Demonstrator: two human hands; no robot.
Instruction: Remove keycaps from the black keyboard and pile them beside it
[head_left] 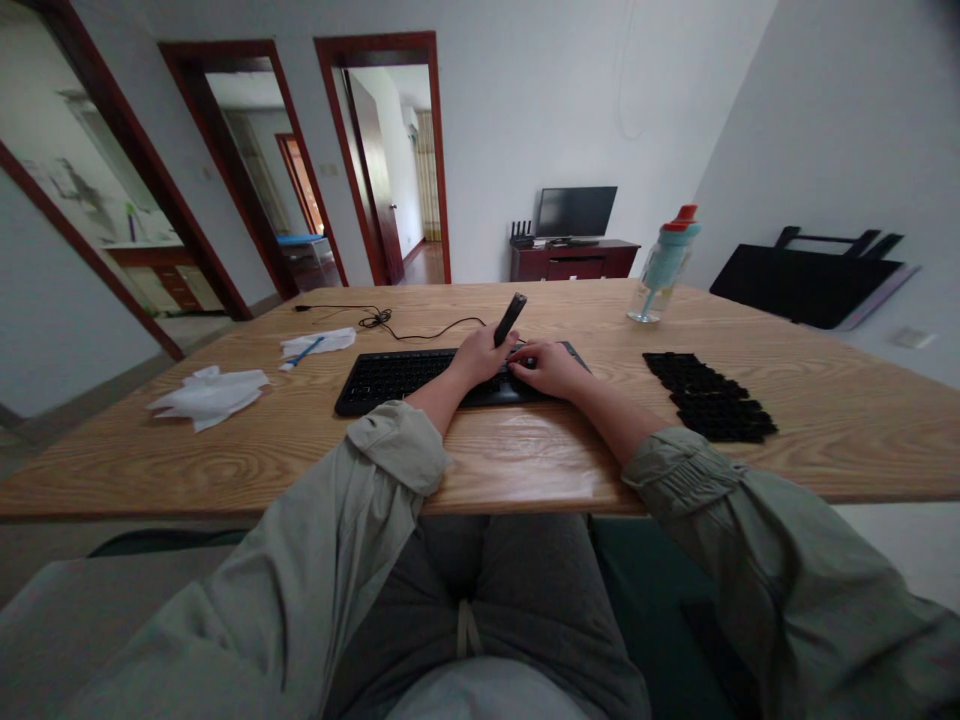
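Note:
A black keyboard [397, 378] lies on the wooden table [225, 440] in front of me, its cable running off to the back left. My left hand [480, 357] rests over the keyboard's right half, closed around a slim black tool [510, 318] that points up and away. My right hand [546, 366] sits just to the right of it on the keyboard's right end, fingers curled and pinched down at the keys. What its fingertips hold is too small to make out.
A pile of loose black keycaps [709, 397] lies to the right. A teal bottle with a red cap [664, 265] stands at the back right. Crumpled white tissues [208, 395] and a blue-handled swab on paper [315, 344] lie at the left.

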